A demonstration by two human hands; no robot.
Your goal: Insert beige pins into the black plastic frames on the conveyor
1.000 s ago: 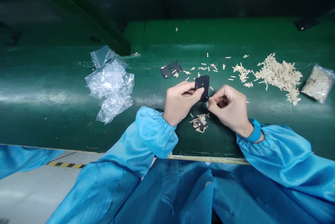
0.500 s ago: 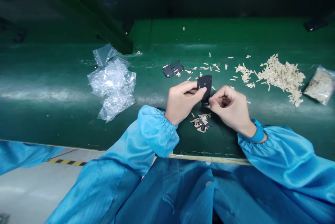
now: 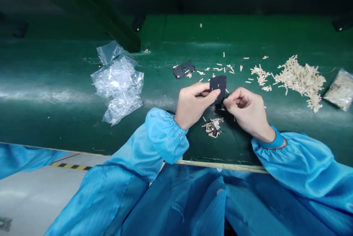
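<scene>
A flat black plastic part (image 3: 218,83) is held up by my left hand (image 3: 193,105), thumb on its face and fingers behind. My right hand (image 3: 246,111) is closed, its thumb and index finger pinched at the part's lower right corner; what lies between those fingertips is too small to tell. Below the part, a small pile of beige and black pieces (image 3: 213,127) lies on the green table (image 3: 162,133). A second black part (image 3: 183,69) with cut-outs lies beyond my left hand, small beige strips on and near it.
Clear plastic bags (image 3: 118,85) lie at the left, beside a green post (image 3: 110,26). A large heap of beige strips (image 3: 302,79) and a filled bag (image 3: 340,90) are at the right. A blue sleeve (image 3: 24,158) shows at the left edge.
The held part's face is turned slightly more toward the camera. Both hands appear a little further right, and the view itself has shifted slightly.
</scene>
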